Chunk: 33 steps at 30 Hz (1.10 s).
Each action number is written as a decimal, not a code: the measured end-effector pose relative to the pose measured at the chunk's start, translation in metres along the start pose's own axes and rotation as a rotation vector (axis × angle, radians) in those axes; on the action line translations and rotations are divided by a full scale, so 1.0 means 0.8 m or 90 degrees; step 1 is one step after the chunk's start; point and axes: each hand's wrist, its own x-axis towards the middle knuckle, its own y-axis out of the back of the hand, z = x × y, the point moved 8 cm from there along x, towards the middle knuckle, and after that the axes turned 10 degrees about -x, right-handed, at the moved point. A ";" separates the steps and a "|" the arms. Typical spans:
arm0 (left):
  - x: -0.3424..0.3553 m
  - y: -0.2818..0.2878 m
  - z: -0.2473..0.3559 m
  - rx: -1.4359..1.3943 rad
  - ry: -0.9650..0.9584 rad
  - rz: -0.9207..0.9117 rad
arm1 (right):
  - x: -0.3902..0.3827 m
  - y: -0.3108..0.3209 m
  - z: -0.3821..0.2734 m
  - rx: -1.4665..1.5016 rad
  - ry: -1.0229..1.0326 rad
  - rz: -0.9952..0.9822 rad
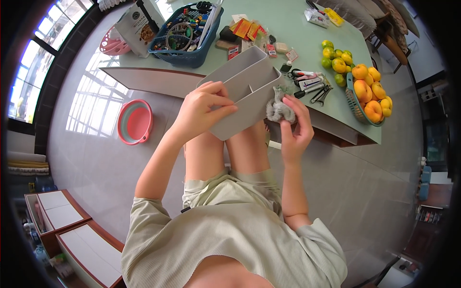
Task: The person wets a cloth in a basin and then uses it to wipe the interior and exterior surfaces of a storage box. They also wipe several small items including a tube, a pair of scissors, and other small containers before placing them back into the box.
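A grey compartment box [247, 103] is tilted above my knees, by the table's near edge. Its open top shows dividers and bare compartments. My left hand [204, 108] grips the box's left side, with thumb and fingers closed on its wall. In my right hand [297, 127] a fluffy grey-green cloth [280, 109] is pinched between thumb and fingers, close against the box's right end. Just beyond that hand, scissors, nail clippers and other small metal tools [311, 86] lie on the table.
On the pale green table [283, 21] stand a blue basket of small parts [192, 55], packets [249, 30], loose green-yellow citrus [338, 61] and a basket of orange fruit [367, 96]. A pink basin [136, 122] sits on the floor at left. Cabinets [89, 249] stand lower left.
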 end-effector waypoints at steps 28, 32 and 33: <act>-0.027 0.051 0.023 0.104 0.043 0.060 | -0.026 -0.047 -0.071 0.101 0.093 -0.103; -0.025 0.037 0.031 0.028 -0.042 0.076 | -0.032 -0.053 -0.085 0.059 0.152 -0.124; -0.025 0.035 0.031 0.022 -0.038 0.072 | -0.032 -0.054 -0.095 0.012 0.202 -0.140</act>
